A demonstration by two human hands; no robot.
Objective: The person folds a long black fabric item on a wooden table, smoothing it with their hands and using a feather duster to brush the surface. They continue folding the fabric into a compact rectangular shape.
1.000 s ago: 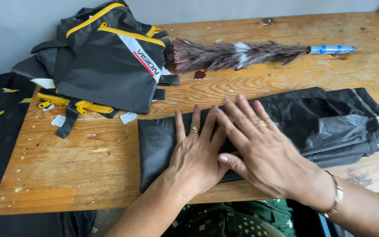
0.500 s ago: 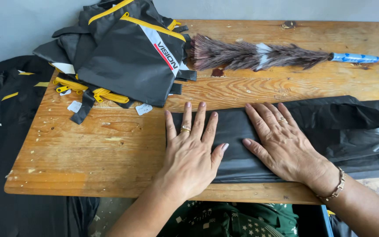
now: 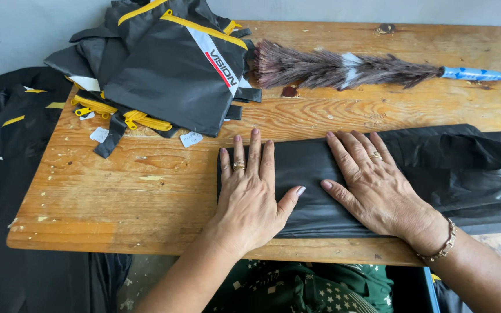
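A long folded piece of black fabric [image 3: 436, 168] lies along the near side of the wooden table [image 3: 117, 191]. My left hand [image 3: 250, 197] rests flat on the fabric's left end, fingers spread, a ring on one finger. My right hand [image 3: 378, 191] lies flat on the fabric just to the right of it, with a ring and a bracelet at the wrist. Both palms press down; neither hand grips anything.
A pile of black bags with yellow zips and trim [image 3: 169, 69] sits at the table's far left. A feather duster with a blue handle [image 3: 355, 69] lies along the far edge. More black fabric [image 3: 1, 145] hangs off the table's left side.
The two hands, overlapping a second ago, have slid apart and now lie side by side flat on the fabric. The view has shifted so the table sits further right.
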